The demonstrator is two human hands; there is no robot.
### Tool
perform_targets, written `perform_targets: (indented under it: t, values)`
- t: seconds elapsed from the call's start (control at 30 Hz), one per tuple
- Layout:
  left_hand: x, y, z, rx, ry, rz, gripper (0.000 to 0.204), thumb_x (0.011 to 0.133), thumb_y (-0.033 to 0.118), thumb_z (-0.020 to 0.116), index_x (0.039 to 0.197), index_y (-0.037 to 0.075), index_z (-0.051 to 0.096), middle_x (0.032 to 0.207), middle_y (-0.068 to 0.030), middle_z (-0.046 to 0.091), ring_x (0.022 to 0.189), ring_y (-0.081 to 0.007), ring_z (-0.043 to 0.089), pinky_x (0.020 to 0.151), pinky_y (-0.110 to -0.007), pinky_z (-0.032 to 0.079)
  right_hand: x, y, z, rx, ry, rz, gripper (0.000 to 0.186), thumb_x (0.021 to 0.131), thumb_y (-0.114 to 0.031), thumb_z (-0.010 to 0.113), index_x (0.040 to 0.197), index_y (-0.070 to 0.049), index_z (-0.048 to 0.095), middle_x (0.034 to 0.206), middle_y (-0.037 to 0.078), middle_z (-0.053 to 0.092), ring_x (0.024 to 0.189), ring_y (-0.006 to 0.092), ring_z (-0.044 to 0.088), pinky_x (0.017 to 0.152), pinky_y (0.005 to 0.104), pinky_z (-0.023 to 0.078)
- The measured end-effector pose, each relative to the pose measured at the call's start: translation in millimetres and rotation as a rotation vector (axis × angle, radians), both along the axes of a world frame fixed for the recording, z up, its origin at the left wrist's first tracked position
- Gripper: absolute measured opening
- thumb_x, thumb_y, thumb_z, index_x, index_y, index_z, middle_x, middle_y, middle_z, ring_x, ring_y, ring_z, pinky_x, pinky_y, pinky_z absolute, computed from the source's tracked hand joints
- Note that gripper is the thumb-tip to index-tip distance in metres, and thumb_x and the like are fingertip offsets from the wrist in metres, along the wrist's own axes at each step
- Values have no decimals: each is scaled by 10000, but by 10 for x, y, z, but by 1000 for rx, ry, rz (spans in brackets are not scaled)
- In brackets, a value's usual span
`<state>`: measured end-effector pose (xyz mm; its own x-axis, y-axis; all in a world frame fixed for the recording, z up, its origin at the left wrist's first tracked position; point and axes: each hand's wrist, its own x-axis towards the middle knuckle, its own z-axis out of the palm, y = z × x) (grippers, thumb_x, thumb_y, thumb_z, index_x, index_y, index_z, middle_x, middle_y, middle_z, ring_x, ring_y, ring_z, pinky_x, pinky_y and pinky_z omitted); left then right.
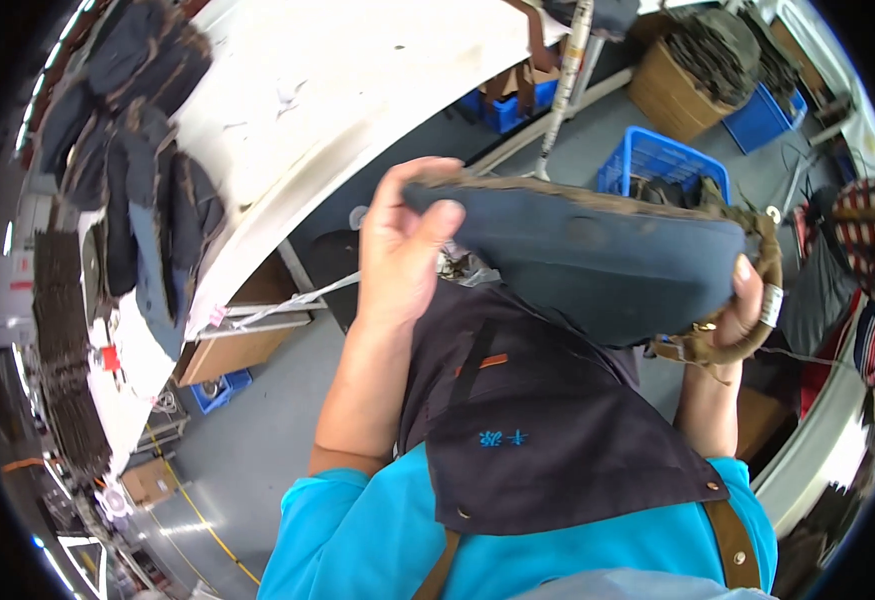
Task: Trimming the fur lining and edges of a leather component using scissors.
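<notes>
Your workpiece is the dark blue padded piece (597, 255), raised in front of your dark apron (567, 440) and clear of the desk (307, 80). Its long, frayed brown edge faces up and away from you; its smooth blue side faces you. A tan strap (774, 262) curves round its right end and bears a small white label (771, 306).

The step in hand appears to be two-handed holding or turning of the piece. The next move calls for a firm hold at both ends and control of the loose strap.

Hands: your left hand (402, 240) is closed on the left end, thumb on the near side, fingers partly hidden behind the edge. Your right hand (742, 310) grips the right end, thumb against the blue side; you cannot tell how its hidden fingers sit by the strap.

Beyond, dark garment-like pieces (132, 150) lie heaped on the desk, at your left. To the right, a blue crate (667, 150) stands near a filled cardboard box (672, 95).
</notes>
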<state>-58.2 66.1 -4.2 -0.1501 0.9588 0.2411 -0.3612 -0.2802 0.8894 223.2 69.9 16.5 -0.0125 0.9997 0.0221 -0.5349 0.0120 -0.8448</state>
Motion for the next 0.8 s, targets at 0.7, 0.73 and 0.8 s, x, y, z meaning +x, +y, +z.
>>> perform_targets:
  t: [0.7,0.73,0.8]
  values:
    - [278,-465,457,-317,426,-351,141,774,79,680,849,-6,596,746,-1,594,689,-47,510,637,-200,427,373,-9,-360,-70,-581,375,458,701,-64,576,1145,-1,486,964,60,572,900,141,535,807,262,414]
    - [331,-491,404,-274,442,-359,142,774,77,678,851,-7,594,740,-1,591,687,-47,508,638,-200,426,324,-25,-272,-40,-588,376,431,714,-83,599,1125,-2,501,934,55,580,892,135,535,791,264,417]
    - [441,-525,326,-257,440,-391,142,774,75,677,854,-7,592,734,-1,588,686,-46,505,638,-200,424,127,-52,-29,-32,-621,375,379,743,-110,622,1093,-3,520,897,57,586,848,120,535,772,260,421]
